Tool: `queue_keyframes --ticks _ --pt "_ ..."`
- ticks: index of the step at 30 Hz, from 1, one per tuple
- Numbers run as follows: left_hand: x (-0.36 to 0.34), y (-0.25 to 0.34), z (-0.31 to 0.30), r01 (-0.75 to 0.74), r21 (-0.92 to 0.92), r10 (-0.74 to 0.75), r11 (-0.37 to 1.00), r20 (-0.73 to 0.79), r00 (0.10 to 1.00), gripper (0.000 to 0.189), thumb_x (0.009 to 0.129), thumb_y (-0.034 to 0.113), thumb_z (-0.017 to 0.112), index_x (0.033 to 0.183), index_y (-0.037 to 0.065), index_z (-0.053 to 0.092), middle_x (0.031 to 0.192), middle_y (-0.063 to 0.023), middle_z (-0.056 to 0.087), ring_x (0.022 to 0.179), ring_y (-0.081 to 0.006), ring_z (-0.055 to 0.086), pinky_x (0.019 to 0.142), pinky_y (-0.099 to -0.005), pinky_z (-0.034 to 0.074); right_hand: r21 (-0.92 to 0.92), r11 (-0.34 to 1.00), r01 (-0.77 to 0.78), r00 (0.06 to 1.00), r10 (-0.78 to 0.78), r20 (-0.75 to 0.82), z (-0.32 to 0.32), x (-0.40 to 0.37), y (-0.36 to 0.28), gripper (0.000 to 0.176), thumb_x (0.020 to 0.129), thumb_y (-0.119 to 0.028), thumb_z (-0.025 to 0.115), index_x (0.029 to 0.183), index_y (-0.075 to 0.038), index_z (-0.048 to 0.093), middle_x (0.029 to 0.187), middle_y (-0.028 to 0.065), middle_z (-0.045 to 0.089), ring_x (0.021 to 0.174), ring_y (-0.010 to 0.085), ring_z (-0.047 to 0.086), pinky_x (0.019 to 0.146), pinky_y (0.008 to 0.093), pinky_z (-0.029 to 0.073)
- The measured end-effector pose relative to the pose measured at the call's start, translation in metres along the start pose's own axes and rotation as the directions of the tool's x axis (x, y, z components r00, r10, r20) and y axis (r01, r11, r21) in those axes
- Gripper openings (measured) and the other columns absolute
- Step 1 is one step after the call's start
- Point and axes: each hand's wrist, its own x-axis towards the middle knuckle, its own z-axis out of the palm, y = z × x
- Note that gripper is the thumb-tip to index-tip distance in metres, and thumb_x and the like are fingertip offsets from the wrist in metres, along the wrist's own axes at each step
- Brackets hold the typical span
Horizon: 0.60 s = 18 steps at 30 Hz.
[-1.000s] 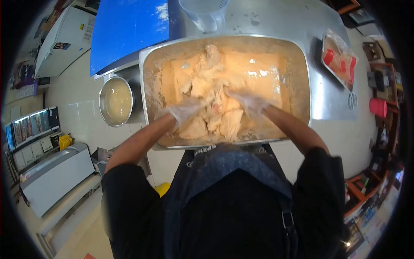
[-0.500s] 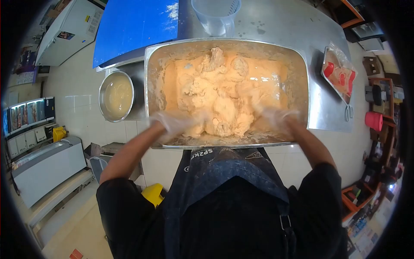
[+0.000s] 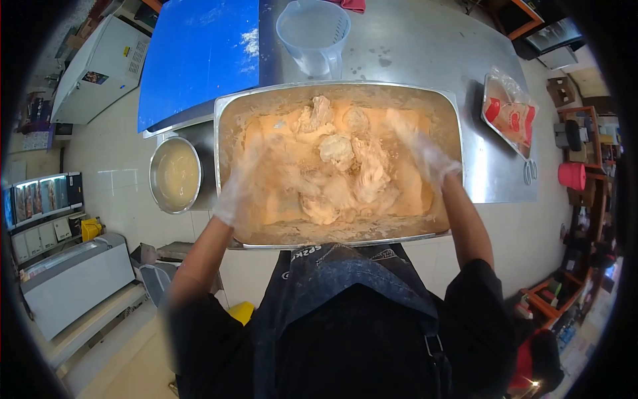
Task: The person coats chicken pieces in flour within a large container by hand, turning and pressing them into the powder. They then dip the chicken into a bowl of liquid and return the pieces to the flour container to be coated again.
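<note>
Left hand [image 3: 240,181] and right hand [image 3: 426,151] well apart, coated pieces [image 3: 337,151] between them

Both hands wear thin, see-through gloves and reach into a large metal pan [image 3: 279,100] from its near side. The left hand is at the pan's left side, low over the powder [image 3: 413,194]; it is so blurred that I cannot tell whether its grip is loose or clenched, or whether the fingers touch anything. The right hand is at the right side, also blurred, its fingers stretched forward in a released grip with nothing seen in it. Whether those fingertips touch the powder is unclear.

The coated pieces lie heaped in the middle of the pan, in and on the pale orange powder. A rounded, lumpy one is near the centre, and others lie towards the far wall and the near side.

The pan stands on a steel table [image 3: 412,53]. Beyond its far rim is a clear measuring jug [image 3: 312,30], with a blue board [image 3: 199,66] to the left of the jug. A bowl [image 3: 153,166] of pale liquid [image 3: 178,176] sits just left of the pan. Off to the right lies a packet [image 3: 508,116] with red print, scissor-like handles [image 3: 530,172] showing beside it.
</note>
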Motion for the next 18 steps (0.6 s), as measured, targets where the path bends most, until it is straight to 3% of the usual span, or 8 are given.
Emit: queue_keyframes --ticks 1,3,5,7,11,13,16,18 --pt "0.01 0.008 -0.005 0.034 0.242 -0.016 0.97 -0.078 0.997 0.061 0.079 0.053 0.053 0.112 0.001 0.05 0.089 -0.0151 0.06 0.077 -0.0223 0.059 0.07 -0.0331 0.048 0.0 1.0 0.003 1.0 -0.003 0.0 -0.004 0.016 -0.006 0.064 0.089 -0.053 0.031 0.137 -0.01 0.026 0.143 0.0119 0.022 0.132 0.0259 0.02 0.109 0.036 0.011" --pt "0.025 0.019 -0.013 0.158 0.656 0.008 0.738 -0.242 0.97 0.06 0.073 0.054 0.061 0.102 0.001 0.055 0.075 -0.0119 0.063 0.066 -0.0231 0.061 0.063 -0.0334 0.05 -0.465 0.728 -0.504 0.863 0.449 -0.233 -0.004 0.053 -0.018 0.081 0.084 -0.064 0.03 0.137 -0.003 0.022 0.143 0.0146 0.02 0.132 0.0302 0.019 0.108 0.0413 0.01" --pt "0.056 -0.022 0.007 0.008 0.685 0.113 0.728 -0.132 0.985 0.06 0.072 0.053 0.062 0.103 0.002 0.055 0.077 -0.0134 0.063 0.066 -0.0238 0.06 0.064 -0.033 0.049 -0.275 0.96 -0.046 0.999 0.046 -0.005 0.013 0.09 0.022 0.079 0.084 -0.062 0.032 0.137 -0.004 0.021 0.142 0.0153 0.021 0.13 0.0289 0.022 0.108 0.0406 0.014" --pt "0.09 -0.031 0.012 -0.163 0.692 0.245 0.704 -0.021 0.969 0.059 0.071 0.051 0.063 0.104 0.003 0.055 0.078 -0.0148 0.062 0.066 -0.0245 0.059 0.065 -0.0326 0.049 0.169 0.985 0.037 0.998 -0.046 0.049 0.034 0.112 0.029 0.055 0.092 -0.041 0.039 0.132 -0.004 0.034 0.136 0.0111 0.034 0.124 0.0185 0.033 0.104 0.032 0.025" --pt "0.094 -0.045 0.009 -0.427 0.549 0.414 0.719 0.156 0.897 0.05 0.073 0.044 0.064 0.098 0.001 0.058 0.07 -0.0124 0.06 0.062 -0.0237 0.055 0.062 -0.034 0.047 -0.311 0.95 0.005 0.849 -0.169 -0.501 0.045 0.191 0.137 0.047 0.091 -0.03 0.046 0.129 -0.004 0.038 0.13 0.0095 0.042 0.117 0.0158 0.041 0.098 0.0264 0.035" --pt "0.099 -0.048 -0.001 -0.502 0.519 0.499 0.692 0.159 0.852 0.046 0.074 0.041 0.065 0.096 0.001 0.058 0.068 -0.0111 0.059 0.064 -0.0224 0.055 0.063 -0.0342 0.047 0.35 0.93 0.113 0.977 -0.168 0.132 0.03 0.122 0.067 0.041 0.09 -0.025 0.049 0.125 -0.003 0.044 0.123 0.0083 0.049 0.108 0.0162 0.049 0.093 0.0263 0.04" --pt "0.084 -0.044 -0.012 -0.27 0.031 0.27 0.962 -0.004 0.963 0.05 0.08 0.048 0.055 0.094 0.0 0.059 0.067 -0.0098 0.059 0.069 -0.0202 0.054 0.064 -0.0349 0.046 0.199 0.965 0.168 0.953 -0.21 0.216 0.023 0.08 0.053 0.038 0.09 -0.024 0.048 0.12 -0.002 0.048 0.119 0.0078 0.052 0.103 0.0172 0.053 0.092 0.0281 0.04" --pt "0.06 0.019 -0.022 0.121 0.699 -0.158 0.705 -0.011 0.987 0.061 0.084 0.056 0.04 0.097 -0.001 0.059 0.069 -0.0097 0.059 0.076 -0.021 0.055 0.065 -0.0357 0.045 0.317 0.948 -0.035 0.977 -0.035 0.211 0.029 0.064 0.027 0.04 0.091 -0.028 0.045 0.12 -0.002 0.048 0.116 0.0083 0.055 0.1 0.0187 0.054 0.09 0.0291 0.042"
